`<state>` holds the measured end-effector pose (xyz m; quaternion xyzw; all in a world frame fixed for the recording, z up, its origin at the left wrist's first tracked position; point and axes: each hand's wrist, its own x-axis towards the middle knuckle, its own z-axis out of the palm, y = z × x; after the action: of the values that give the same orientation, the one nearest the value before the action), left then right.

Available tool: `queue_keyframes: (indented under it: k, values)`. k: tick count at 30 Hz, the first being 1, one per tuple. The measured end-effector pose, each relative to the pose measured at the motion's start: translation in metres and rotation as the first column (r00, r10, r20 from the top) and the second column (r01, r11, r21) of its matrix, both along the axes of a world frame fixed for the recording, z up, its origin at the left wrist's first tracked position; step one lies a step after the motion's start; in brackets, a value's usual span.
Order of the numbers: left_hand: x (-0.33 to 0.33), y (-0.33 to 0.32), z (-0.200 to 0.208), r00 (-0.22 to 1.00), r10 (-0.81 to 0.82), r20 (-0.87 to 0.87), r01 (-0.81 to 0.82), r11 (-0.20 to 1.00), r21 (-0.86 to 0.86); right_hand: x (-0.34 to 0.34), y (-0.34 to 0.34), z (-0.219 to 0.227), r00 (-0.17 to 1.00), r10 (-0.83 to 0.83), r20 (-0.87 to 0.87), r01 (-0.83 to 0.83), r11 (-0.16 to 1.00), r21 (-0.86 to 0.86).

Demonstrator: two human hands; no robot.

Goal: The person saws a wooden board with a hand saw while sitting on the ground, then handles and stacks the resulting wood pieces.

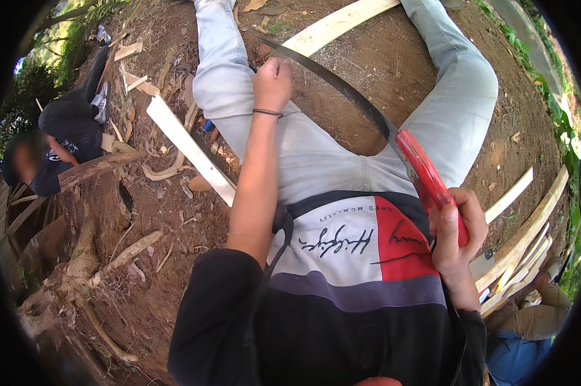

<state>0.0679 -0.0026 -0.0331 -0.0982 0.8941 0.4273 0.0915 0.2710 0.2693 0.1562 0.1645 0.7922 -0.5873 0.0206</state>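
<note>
My right hand (459, 235) is closed round the red handle of a hand saw (361, 100), in front of my shirt. Its long dark blade looks curved and runs up and to the left over my lap; its teeth cannot be made out. Just below the blade's tip, over my left knee, my left hand (273, 85) is closed in a fist. Whatever it may hold is hidden, and whether it touches the blade I cannot tell. Beyond the blade, between my lower legs, a pale wooden board (339, 26) lies on the soil.
A pale plank (187, 151) lies left of my thigh. Roots (81, 257), leaves and wood scraps cover the ground there. Someone in dark clothing (72, 128) is at the far left. Several long boards (522, 248) lie at the right, near another person in blue (516, 357).
</note>
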Motion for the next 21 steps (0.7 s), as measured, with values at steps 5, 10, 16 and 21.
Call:
queue_keyframes:
  k: [5,10,16,21]
  values:
    - [-0.004,-0.018,-0.015,0.998,-0.054,0.02,0.054,0.998,-0.014,0.017,0.011,0.008,0.998,0.015,0.056,-0.01,0.995,-0.103]
    - [-0.003,0.002,0.011,0.995,-0.048,-0.089,0.043,0.997,-0.058,-0.003,0.003,0.003,0.996,-0.012,0.088,0.023,0.992,-0.121]
    - [0.004,-0.006,0.002,0.996,-0.085,-0.042,0.082,0.995,-0.065,0.02,0.026,0.012,0.99,-0.084,0.11,0.106,0.972,-0.21]
    - [0.004,-0.006,-0.001,0.999,-0.053,-0.009,0.053,0.998,0.023,-0.03,-0.017,-0.024,0.997,-0.053,-0.065,0.032,0.957,-0.288]
